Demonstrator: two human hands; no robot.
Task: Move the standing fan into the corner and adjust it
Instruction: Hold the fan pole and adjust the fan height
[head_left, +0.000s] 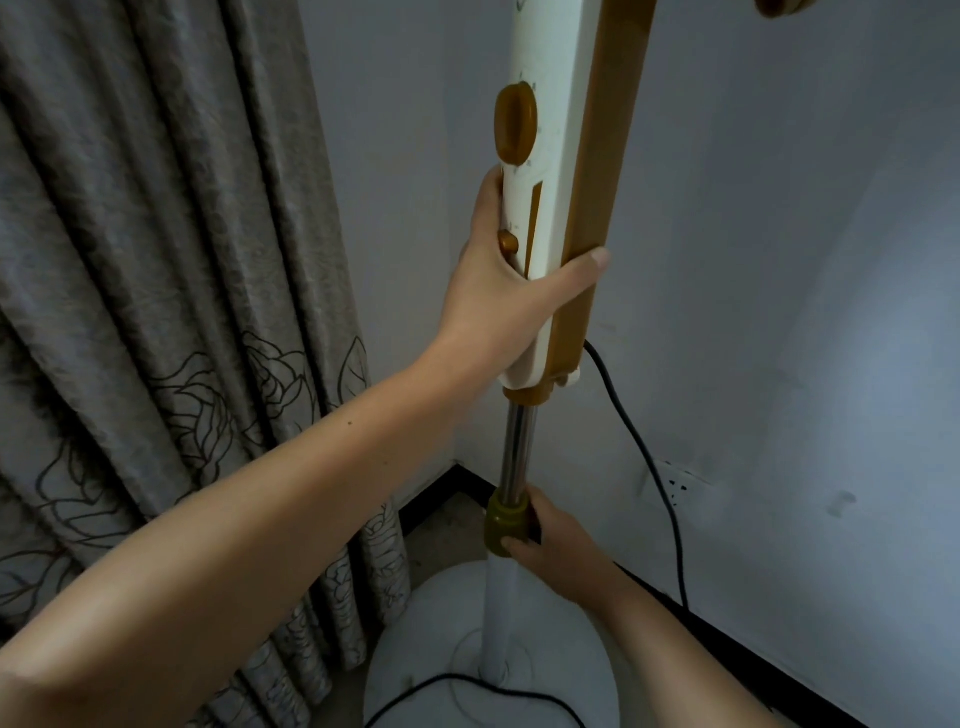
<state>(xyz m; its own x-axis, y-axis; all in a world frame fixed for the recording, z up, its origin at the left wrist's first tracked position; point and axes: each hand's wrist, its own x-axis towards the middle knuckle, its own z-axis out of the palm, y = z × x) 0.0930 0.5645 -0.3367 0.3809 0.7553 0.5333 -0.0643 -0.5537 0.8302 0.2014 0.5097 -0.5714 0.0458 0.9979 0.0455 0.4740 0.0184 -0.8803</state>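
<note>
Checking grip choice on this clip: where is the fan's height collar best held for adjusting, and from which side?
Hold the olive collar around its ribbed barrel, coming from the right, wall side, as the right hand does. It is a short cylinder around the chrome tube, so fingers wrap and twist it, while the left hand steadies the control column above.

One standing fan (550, 218) at centre frame, with one round white base (415, 665) at the bottom. Two hands: a left hand (498, 291) and a right hand (556, 540). One patterned curtain (156, 312) at left. One black cord (644, 457). One wall socket (680, 486) at right.
</note>
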